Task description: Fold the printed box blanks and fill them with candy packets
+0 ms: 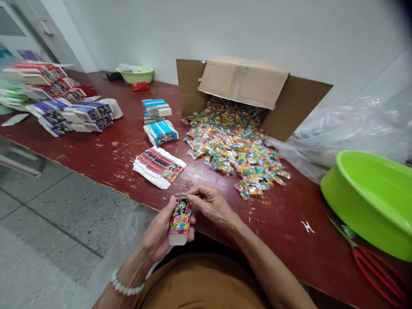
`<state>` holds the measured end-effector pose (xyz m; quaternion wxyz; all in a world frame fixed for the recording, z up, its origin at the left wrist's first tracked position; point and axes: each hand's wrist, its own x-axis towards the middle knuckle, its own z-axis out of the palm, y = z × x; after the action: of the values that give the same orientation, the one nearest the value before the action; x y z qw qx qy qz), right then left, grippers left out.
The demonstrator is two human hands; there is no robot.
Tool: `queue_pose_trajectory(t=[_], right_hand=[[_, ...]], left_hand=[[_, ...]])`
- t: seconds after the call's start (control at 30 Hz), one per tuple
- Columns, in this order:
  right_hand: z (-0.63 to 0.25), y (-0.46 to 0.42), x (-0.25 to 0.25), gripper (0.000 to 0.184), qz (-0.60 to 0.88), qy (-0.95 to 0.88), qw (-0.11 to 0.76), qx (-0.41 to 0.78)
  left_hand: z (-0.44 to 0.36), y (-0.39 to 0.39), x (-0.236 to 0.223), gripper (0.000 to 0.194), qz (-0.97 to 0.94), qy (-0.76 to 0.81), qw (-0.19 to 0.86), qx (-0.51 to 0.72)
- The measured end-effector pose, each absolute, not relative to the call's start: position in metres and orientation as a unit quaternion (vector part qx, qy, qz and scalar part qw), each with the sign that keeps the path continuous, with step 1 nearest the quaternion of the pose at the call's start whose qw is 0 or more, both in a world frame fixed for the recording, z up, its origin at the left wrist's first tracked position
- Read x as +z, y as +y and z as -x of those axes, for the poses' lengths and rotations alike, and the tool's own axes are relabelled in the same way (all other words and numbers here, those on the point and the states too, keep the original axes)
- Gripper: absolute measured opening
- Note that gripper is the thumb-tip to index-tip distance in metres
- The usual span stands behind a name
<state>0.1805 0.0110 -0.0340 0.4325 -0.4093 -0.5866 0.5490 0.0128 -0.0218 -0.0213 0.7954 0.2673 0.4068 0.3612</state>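
Note:
My left hand is wrapped round a small red printed candy box, held upright in front of my body, its white bottom flap sticking out toward me. The curled fingers of my right hand pinch the box's top end; what they do to the flap there is partly hidden. Just beyond my hands lies a fanned stack of flat red candy boxes on the dark red table. Small clear packets of colourful candies spill toward my right hand from a cardboard carton lying on its side.
Bundles of blue boxes stand behind the flat stack. Further left are purple box bundles and red ones. A red tape dispenser sits near a pale green basin. At right are a bright green basin and red-handled scissors.

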Motion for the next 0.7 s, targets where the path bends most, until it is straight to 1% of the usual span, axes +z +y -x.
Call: queue_pose_trajectory(t=[0.07,0.17,0.3,0.4,0.57,0.63,0.7], right_hand=[[-0.182,0.012,-0.032,0.032,0.424,-0.599,0.414,0.539],[-0.182,0.016,-0.029,0.029,0.435,-0.571,0.393,0.575],[-0.184,0.023,-0.026,0.021,0.452,-0.53,0.402,0.594],[-0.189,0.024,-0.026,0.018,0.448,-0.536,0.403,0.591],[-0.195,0.021,-0.027,0.019,0.386,-0.652,0.372,0.537],[-0.197,0.019,-0.027,0.014,0.384,-0.706,0.351,0.481],[-0.203,0.016,-0.029,0.01,0.395,-0.758,0.335,0.397]], left_hand=[[-0.015,-0.022,-0.026,0.053,-0.257,0.421,0.787,0.371],[-0.017,-0.021,-0.029,0.058,-0.285,0.431,0.77,0.374],[-0.018,-0.02,-0.027,0.066,-0.344,0.444,0.738,0.375],[-0.019,-0.021,-0.027,0.067,-0.357,0.452,0.728,0.372],[-0.023,-0.019,-0.035,0.067,-0.343,0.455,0.735,0.368],[-0.026,-0.018,-0.037,0.067,-0.35,0.45,0.732,0.374],[-0.031,-0.02,-0.039,0.065,-0.353,0.437,0.734,0.382]])
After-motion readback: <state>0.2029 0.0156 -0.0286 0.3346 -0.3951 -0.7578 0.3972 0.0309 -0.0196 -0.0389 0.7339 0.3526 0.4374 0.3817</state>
